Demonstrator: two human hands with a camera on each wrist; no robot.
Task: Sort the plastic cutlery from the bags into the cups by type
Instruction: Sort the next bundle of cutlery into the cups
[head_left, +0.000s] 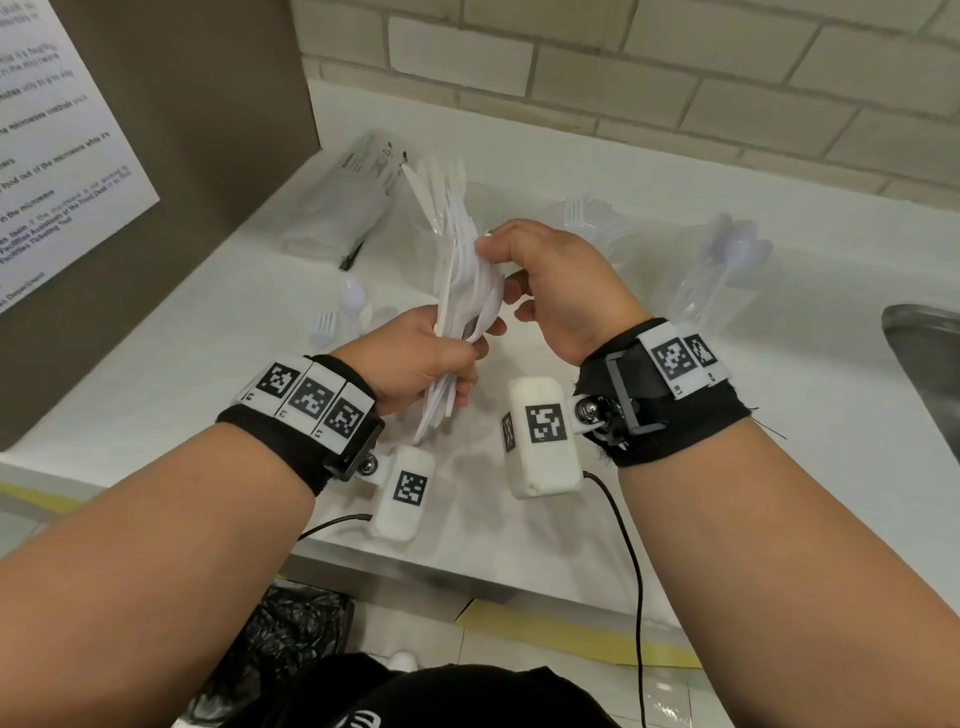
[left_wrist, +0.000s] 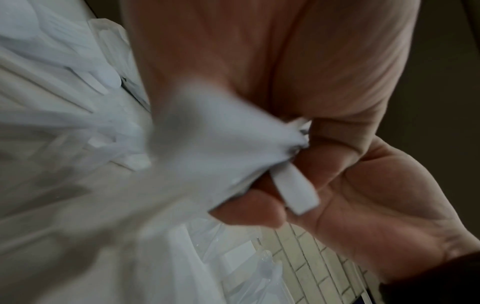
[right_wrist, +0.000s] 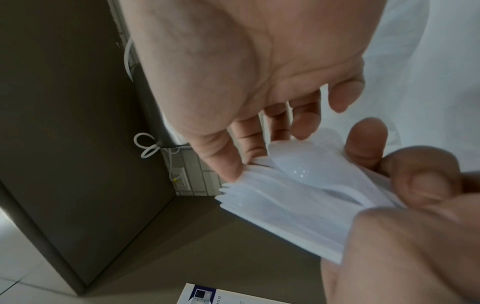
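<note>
Cutlery bundle: thick fan of white plastic cutlery (head_left: 464, 291), mostly flat handles with spoon bowls among them, was held upright above the white countertop (head_left: 519, 519), between the two hands.
Left hand: left hand (head_left: 415, 358) was wrapped around the lower part of the bundle, fingers curled tight about the handles; the left wrist view, blurred, showed one white handle end (left_wrist: 296, 191) sticking out past the curled fingers.
Right hand: right hand (head_left: 556, 280) pinched the upper edges of the fanned pieces between thumb and forefinger, its other fingers loosely bent; the right wrist view showed a translucent spoon bowl (right_wrist: 303, 158) just beside those fingertips (right_wrist: 231, 164).
Bags: clear plastic bag with black print (head_left: 358, 202) lay on the counter behind the bundle, white cutlery inside it.
Cups: clear plastic cup holding white forks (head_left: 597, 223) stood right of the hands; clear plastic cup holding white spoons (head_left: 727, 270) stood farther right, near the metal sink edge (head_left: 919, 353).
Loose pieces: white plastic spoon (head_left: 350, 299) and white plastic fork (head_left: 323, 327) lay on the counter left of the left hand.
</note>
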